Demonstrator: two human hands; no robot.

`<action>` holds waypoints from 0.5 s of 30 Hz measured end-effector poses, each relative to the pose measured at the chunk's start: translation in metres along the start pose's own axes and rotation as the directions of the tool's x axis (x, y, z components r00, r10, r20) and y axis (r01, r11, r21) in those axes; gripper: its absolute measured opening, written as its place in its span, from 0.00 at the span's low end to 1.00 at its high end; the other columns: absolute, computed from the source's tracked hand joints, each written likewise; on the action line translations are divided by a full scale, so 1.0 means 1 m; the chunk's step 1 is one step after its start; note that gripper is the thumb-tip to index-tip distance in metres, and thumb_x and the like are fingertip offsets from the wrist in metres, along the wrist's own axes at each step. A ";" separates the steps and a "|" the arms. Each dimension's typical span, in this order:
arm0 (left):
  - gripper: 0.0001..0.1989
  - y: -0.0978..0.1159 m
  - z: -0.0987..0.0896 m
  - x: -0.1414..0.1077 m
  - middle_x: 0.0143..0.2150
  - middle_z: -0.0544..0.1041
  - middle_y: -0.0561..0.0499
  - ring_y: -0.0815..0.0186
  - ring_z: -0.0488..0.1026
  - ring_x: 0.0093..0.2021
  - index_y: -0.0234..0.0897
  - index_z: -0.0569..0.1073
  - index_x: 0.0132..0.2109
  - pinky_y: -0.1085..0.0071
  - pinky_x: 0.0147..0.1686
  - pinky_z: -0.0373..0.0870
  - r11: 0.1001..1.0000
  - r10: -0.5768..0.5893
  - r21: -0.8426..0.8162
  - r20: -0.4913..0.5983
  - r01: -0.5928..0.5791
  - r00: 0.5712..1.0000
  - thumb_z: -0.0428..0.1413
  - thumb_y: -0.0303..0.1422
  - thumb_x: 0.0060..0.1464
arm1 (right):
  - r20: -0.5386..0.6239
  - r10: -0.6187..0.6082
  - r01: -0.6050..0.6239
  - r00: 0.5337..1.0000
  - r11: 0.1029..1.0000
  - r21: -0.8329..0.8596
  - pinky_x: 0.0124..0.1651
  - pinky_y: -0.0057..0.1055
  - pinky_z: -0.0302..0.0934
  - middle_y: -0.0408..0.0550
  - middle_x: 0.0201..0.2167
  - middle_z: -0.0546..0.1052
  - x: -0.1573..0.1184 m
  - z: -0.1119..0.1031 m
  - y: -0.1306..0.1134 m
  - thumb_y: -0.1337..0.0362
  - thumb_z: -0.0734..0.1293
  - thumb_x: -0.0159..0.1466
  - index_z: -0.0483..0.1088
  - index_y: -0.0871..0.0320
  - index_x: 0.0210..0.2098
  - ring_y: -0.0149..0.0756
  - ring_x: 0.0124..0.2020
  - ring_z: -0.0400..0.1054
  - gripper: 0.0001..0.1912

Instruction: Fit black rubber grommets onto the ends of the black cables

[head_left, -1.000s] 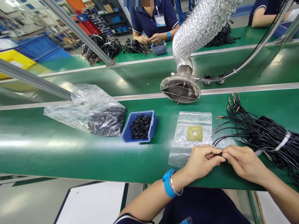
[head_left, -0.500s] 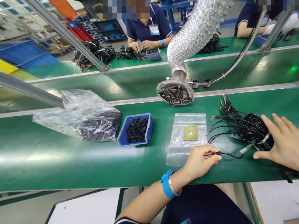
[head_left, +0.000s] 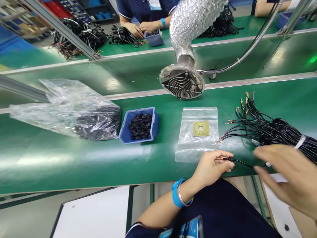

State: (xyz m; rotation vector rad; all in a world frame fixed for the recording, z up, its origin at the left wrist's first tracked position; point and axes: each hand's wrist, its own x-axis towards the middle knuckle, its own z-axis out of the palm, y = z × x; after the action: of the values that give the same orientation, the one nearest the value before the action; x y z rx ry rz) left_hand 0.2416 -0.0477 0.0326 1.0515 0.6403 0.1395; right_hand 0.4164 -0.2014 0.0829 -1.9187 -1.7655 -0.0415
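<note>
Pinched in my left hand [head_left: 214, 167] is a thin black cable [head_left: 241, 162] near its end, with a small black plastic piece [head_left: 230, 159] on it at my fingertips. Reddish wires show inside the grip. My right hand [head_left: 289, 178], smeared by motion, has thumb and fingers apart beside the trailing part of that cable; whether it touches the cable is unclear. Behind it lies a tied bundle of black cables [head_left: 282, 130] with stripped coloured wire ends fanning left. A yellow sponge square [head_left: 204, 129] with a hole rests on a clear zip bag [head_left: 187, 145].
Left of the bag stands a blue bin [head_left: 155, 127] holding small black parts [head_left: 140, 127]. Further left is a clear plastic sack [head_left: 74, 112] with dark contents. A fume extractor hood [head_left: 183, 84] hangs above the green bench [head_left: 86, 172]. Across the bench, a co-worker's hands [head_left: 141, 29] are near another bin.
My right hand has come off the cable bundle and moved left and down toward the held cable. My left hand keeps its grip. The view has tilted down.
</note>
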 end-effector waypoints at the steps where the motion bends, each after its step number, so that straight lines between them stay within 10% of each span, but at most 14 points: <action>1: 0.18 0.001 -0.001 -0.001 0.30 0.78 0.50 0.71 0.76 0.28 0.29 0.77 0.43 0.75 0.33 0.74 1.000 -0.001 -0.013 -0.009 0.001 1.000 0.67 0.33 0.44 | 0.049 -0.077 0.079 0.996 0.997 -0.027 0.49 0.41 0.60 0.51 0.42 0.76 0.008 0.010 -0.014 0.62 0.65 0.66 0.70 0.57 0.48 0.42 0.45 0.67 0.12; 11: 0.16 0.003 -0.007 -0.010 0.32 0.79 0.49 0.69 0.76 0.31 0.31 0.78 0.42 0.73 0.36 0.73 0.998 0.057 0.036 -0.048 -0.055 0.997 0.67 0.33 0.45 | 0.121 -0.141 0.125 0.983 0.983 0.134 0.37 0.31 0.56 0.45 0.32 0.71 0.020 0.048 -0.019 0.70 0.60 0.70 0.66 0.59 0.40 0.32 0.33 0.64 0.04; 15: 0.08 -0.003 -0.011 -0.016 0.36 0.80 0.47 0.66 0.76 0.34 0.33 0.80 0.41 0.72 0.38 0.72 0.861 0.283 0.424 0.058 -0.280 0.957 0.62 0.31 0.53 | 0.249 -0.143 0.095 0.958 0.976 0.193 0.34 0.30 0.57 0.43 0.29 0.70 0.017 0.045 -0.015 0.69 0.58 0.70 0.67 0.57 0.36 0.31 0.31 0.64 0.08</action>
State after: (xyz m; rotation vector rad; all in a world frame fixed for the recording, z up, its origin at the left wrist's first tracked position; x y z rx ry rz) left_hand 0.2221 -0.0474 0.0331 1.5736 0.5289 0.2652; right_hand 0.3901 -0.1682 0.0559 -1.7493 -1.9810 0.3331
